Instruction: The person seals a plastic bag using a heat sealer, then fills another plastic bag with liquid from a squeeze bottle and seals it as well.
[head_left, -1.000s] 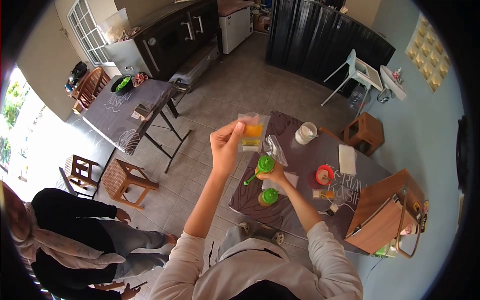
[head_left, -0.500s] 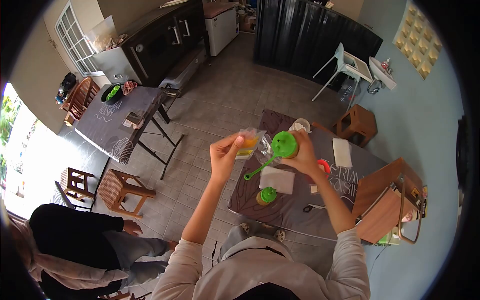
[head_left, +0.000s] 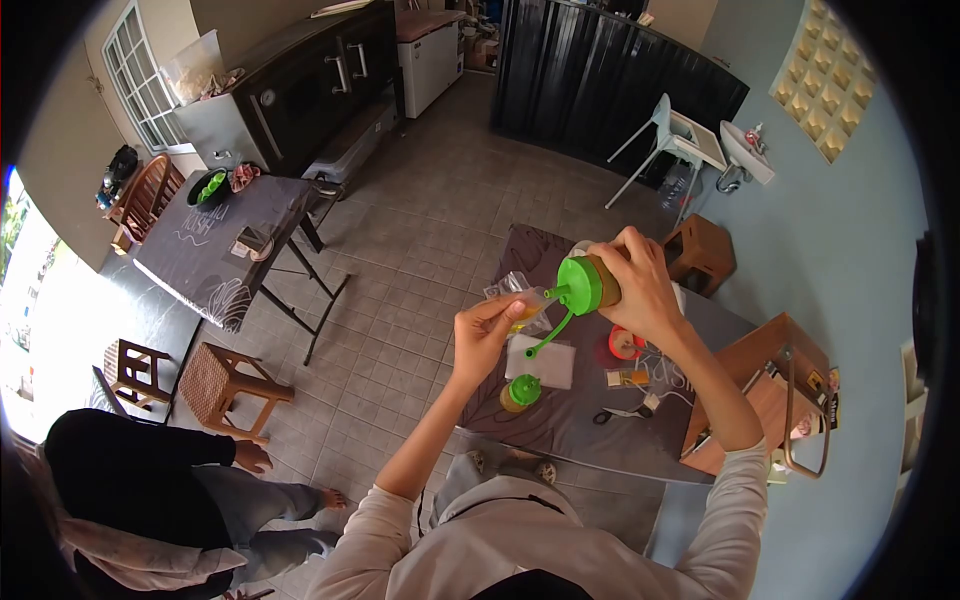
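Your right hand [head_left: 640,285] grips the tipped bottle [head_left: 598,283], spout at the bag [head_left: 520,300] pinched in your left hand [head_left: 482,335], above the table [head_left: 565,432]; hold the bag's mouth wide under the spout; squeeze gently. Hold both steady.

A table [head_left: 565,440] under a dark patterned cloth stands on the tiled floor [head_left: 420,230]. A green-capped bottle [head_left: 520,392] stands upright near the table's left edge. Just beyond it lies a flat white napkin [head_left: 548,362]. To the right sit a red dish [head_left: 625,343] and, beside it, a small packet [head_left: 625,377]. A wooden box [head_left: 760,400] is at the right end; whether it rests on the cloth is unclear. Well apart to the left, a second dark table [head_left: 200,265] carries a bowl [head_left: 208,187] at its far end. A woven stool [head_left: 222,385] stands on the floor near it.
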